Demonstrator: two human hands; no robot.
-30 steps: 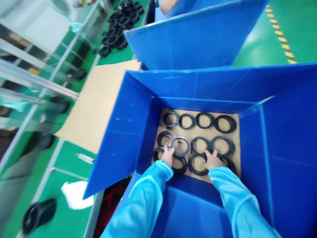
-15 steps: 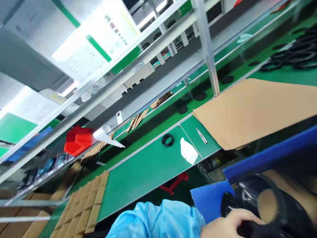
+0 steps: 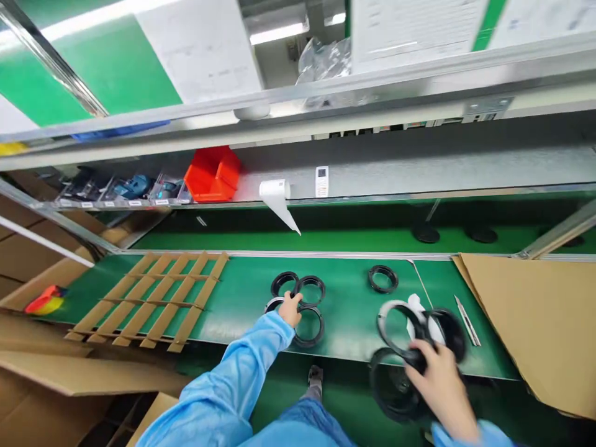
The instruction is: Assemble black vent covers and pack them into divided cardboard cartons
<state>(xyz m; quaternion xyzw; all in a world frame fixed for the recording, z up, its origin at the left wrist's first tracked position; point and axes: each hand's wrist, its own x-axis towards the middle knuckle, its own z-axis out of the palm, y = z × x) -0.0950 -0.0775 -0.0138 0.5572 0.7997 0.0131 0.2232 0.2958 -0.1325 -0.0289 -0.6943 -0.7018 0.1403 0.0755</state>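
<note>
Rings, black, stiff-looking, probably light and slick; best held where rims meet. Four at the left hand, on or just above the surface, fingers pinched at that junction. Cluster in the right hand, fingers curled round adjoining rims, by the surface's near edge. Lattice left of left hand, card right of right, surface between.

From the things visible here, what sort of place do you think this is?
Probably a workstation in a factory or workshop. What suggests it: a long green workbench, a grid of cardboard strips lying on it, and several similar black rings gathered there.
</note>
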